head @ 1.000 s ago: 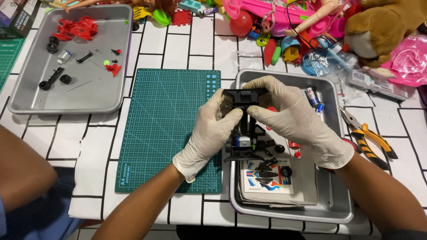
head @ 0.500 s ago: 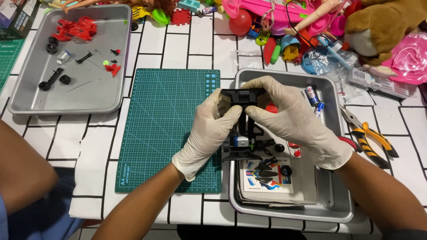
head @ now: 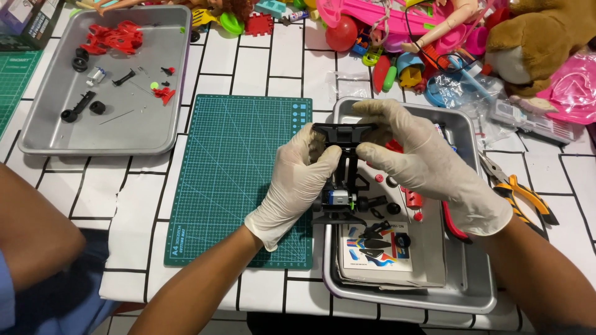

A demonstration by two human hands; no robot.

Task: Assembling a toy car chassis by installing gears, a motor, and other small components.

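Upper left: grey parts tray [head: 37, 133]. Centre: green cutting mat [head: 230, 174], mostly bare. L hand [head: 298, 180] and R hand [head: 428, 164], gloved, fingers pinching black toy-car chassis [head: 343, 167] over right tray's [head: 478, 291] left rim. Pliers [head: 521, 192] far right.

Both hands wear thin cream latex gloves, left hand [head: 298, 180], right hand [head: 428, 164]. Gloves end at wrists, slightly wrinkled. Forearms bare, no sleeves.
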